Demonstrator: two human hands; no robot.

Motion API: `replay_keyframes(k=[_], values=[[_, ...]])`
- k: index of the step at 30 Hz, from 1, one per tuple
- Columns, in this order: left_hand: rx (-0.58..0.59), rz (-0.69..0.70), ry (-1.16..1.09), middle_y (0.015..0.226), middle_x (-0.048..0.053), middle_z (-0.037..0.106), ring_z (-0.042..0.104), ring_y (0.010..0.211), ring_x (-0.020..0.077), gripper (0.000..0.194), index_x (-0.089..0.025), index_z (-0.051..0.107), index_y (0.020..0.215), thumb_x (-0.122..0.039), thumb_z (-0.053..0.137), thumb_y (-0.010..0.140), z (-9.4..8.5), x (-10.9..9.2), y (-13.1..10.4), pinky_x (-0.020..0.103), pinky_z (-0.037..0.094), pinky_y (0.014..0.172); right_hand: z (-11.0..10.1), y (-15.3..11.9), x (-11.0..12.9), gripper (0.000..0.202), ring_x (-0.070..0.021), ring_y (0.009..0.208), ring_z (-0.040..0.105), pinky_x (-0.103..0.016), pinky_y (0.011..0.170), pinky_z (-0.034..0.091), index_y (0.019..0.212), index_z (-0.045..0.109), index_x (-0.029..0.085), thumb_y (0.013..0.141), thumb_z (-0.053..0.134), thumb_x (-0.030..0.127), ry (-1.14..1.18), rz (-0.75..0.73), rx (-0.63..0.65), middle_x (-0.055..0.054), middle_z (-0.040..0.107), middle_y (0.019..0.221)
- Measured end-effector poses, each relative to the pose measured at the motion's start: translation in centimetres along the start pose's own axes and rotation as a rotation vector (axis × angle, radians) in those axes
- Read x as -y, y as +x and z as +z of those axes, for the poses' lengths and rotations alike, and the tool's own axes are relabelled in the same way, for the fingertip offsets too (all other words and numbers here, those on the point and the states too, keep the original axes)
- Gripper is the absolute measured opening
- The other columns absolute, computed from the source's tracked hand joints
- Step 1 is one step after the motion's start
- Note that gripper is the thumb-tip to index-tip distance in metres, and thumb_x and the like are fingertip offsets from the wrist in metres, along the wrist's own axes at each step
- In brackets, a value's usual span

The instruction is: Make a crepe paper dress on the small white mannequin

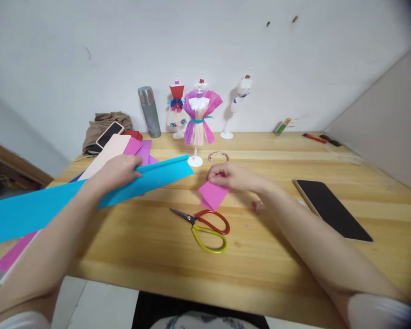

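Note:
A long strip of blue paper (157, 176) stretches across the left side of the table, and my left hand (121, 171) grips it with thumb and fingers. Under and behind it lie sheets of pink, purple and cream paper (106, 153). My right hand (226, 176) pinches a small folded piece of pink paper (215, 194) just above the tabletop. Scissors (193, 220) with one red and one yellow handle lie partly spread in front of that hand. Behind the hands, a mini dress form (198, 107) wears a purple and cream paper dress with a blue band.
Two more mini dress forms (176, 98) (244, 87) stand by the wall, with a grey thermos (150, 112) to their left. A ring-shaped band (218, 156) lies behind my right hand. A black tablet (332, 208) rests at right; a phone (110, 134) leans on brown cloth (99, 123).

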State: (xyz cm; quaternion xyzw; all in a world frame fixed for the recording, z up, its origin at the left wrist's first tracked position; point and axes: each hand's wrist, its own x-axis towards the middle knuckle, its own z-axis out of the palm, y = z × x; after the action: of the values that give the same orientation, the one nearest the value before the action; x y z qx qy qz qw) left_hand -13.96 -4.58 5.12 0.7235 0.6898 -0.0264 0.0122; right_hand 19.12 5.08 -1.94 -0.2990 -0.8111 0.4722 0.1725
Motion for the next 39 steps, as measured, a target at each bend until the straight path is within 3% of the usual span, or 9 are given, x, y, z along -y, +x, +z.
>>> replay_keyframes(k=[5,9,14,17,19,23,29,34,39], values=[[0.001,-0.178,-0.024,0.076,0.007,0.063,0.062,0.078,0.0299,0.020,-0.023,0.054,0.070,-0.038,0.065,0.076,0.6,4.4,1.9,0.035,0.041,0.069,-3.7,-0.6,-0.7,0.031,-0.0148,0.059,0.049,-0.030,0.056,0.036,0.063,0.057,0.021,0.080,0.069,0.044,0.032,0.036,-0.214,0.000,0.056,0.062],[-0.050,-0.339,0.008,0.092,0.011,0.070,0.065,0.096,0.0338,0.018,-0.021,0.062,0.086,-0.039,0.061,0.083,2.4,5.9,3.3,0.038,0.047,0.078,-3.6,-0.8,-0.1,0.030,-0.0135,0.056,0.045,-0.029,0.053,0.032,0.060,0.057,0.022,0.079,0.071,0.041,0.038,0.004,-0.352,0.001,0.052,0.058],[-0.274,-0.209,-0.271,0.126,0.017,0.070,0.062,0.121,0.0363,0.035,-0.018,0.066,0.115,-0.038,0.057,0.089,4.4,0.3,4.3,0.046,0.047,0.101,-2.9,-0.8,1.1,0.029,-0.0142,0.054,0.048,-0.030,0.053,0.035,0.059,0.059,0.022,0.081,0.072,0.036,-0.010,-0.011,-0.479,0.000,0.054,0.056],[-0.045,0.034,-0.697,0.111,0.012,0.076,0.069,0.110,0.0319,0.032,-0.019,0.072,0.103,-0.041,0.068,0.080,5.4,-5.6,4.9,0.044,0.050,0.100,-3.0,-1.1,1.8,0.024,-0.0158,0.058,0.051,-0.031,0.057,0.038,0.063,0.061,0.022,0.081,0.072,0.032,0.022,-0.024,-0.574,-0.001,0.056,0.059],[0.074,0.128,-1.062,0.121,0.011,0.075,0.069,0.113,0.0306,0.056,-0.020,0.068,0.123,-0.047,0.076,0.074,5.8,-9.2,5.3,0.043,0.054,0.095,-2.8,-1.4,2.4,0.019,-0.0163,0.061,0.052,-0.032,0.060,0.039,0.066,0.062,0.021,0.082,0.069,0.030,0.042,-0.054,-0.614,-0.001,0.057,0.062],[0.081,0.305,-1.455,0.120,0.011,0.075,0.068,0.114,0.0280,0.067,-0.018,0.069,0.124,-0.048,0.086,0.066,5.5,-13.6,6.1,0.040,0.053,0.098,-2.0,-1.6,3.0,0.015,-0.0166,0.065,0.053,-0.031,0.063,0.040,0.070,0.065,0.019,0.083,0.063,0.026,0.037,-0.074,-0.565,-0.002,0.061,0.067],[0.113,0.255,-1.478,0.084,0.007,0.076,0.070,0.081,0.0210,0.039,-0.014,0.075,0.086,-0.045,0.089,0.067,5.2,-14.1,7.2,0.035,0.055,0.081,-2.0,-1.6,2.0,0.012,-0.0210,0.077,0.063,-0.033,0.069,0.048,0.083,0.072,0.021,0.084,0.067,0.031,0.105,-0.030,-0.523,-0.004,0.068,0.080],[0.198,0.285,-1.580,0.089,0.009,0.078,0.071,0.081,0.0205,0.042,-0.012,0.077,0.092,-0.047,0.087,0.070,6.0,-13.6,7.6,0.034,0.056,0.080,-2.4,-1.6,0.9,0.060,-0.0240,0.101,0.066,-0.037,0.084,0.055,0.126,0.069,0.025,0.068,0.081,0.022,0.134,-0.139,-0.355,-0.006,0.072,0.114],[0.237,0.277,-1.608,0.086,0.009,0.076,0.069,0.077,0.0184,0.048,-0.013,0.073,0.086,-0.057,0.084,0.072,6.4,-13.1,7.5,0.032,0.057,0.077,-2.1,-1.0,0.5,0.012,-0.0191,0.081,0.067,-0.033,0.076,0.055,0.088,0.077,0.019,0.077,0.072,0.022,0.253,-0.043,-0.403,-0.004,0.076,0.088]])
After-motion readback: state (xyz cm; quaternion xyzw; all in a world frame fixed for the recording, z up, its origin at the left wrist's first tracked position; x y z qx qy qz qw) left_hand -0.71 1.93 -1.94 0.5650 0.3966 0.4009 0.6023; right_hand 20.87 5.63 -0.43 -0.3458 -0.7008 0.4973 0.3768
